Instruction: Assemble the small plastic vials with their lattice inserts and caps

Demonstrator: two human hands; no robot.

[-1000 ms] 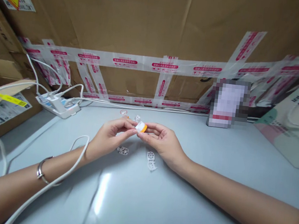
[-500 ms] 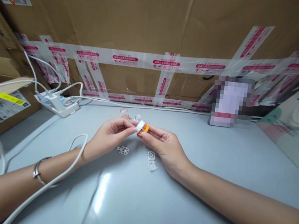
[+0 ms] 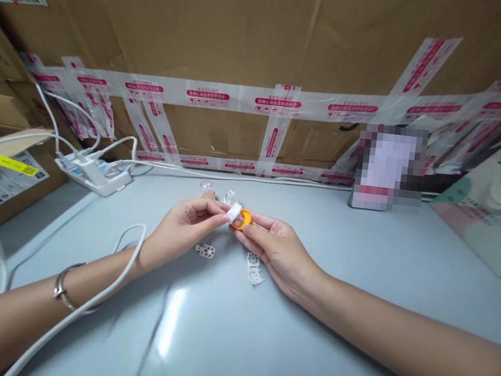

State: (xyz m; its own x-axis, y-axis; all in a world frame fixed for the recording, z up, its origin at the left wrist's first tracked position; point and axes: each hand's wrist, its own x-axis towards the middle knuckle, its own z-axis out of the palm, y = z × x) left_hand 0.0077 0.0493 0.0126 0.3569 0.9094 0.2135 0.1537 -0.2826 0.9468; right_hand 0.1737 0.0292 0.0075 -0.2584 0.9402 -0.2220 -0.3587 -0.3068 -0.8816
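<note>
Between thumb and fingers my left hand [image 3: 192,223] pinches a small white plastic piece [image 3: 234,211]. My right hand [image 3: 278,242] holds a round orange plastic ring [image 3: 243,219] by its right side. The two pieces meet or overlap; whether they are joined I cannot tell. Behind my fingertips is a small clear part [image 3: 230,197]. Another clear round part with orange on it [image 3: 206,189] lies just beyond my left hand. Below the hands, a flat white cut-out piece with a wheel pattern [image 3: 206,250] and a second white cut-out piece [image 3: 254,268] lie on the table.
A white cable [image 3: 97,297] crosses over my left forearm. Left at the back sits a power strip [image 3: 98,174] with plugs, beside a cardboard box [image 3: 0,196]. A large taped carton [image 3: 232,29] stands behind the table [image 3: 304,351]. A blurred-out upright object [image 3: 385,173] and a paper bag [image 3: 492,209] are right.
My right fingers have turned the orange ring so its round opening faces me more. My left hand keeps its pinch on the white piece in nearly the same place.
</note>
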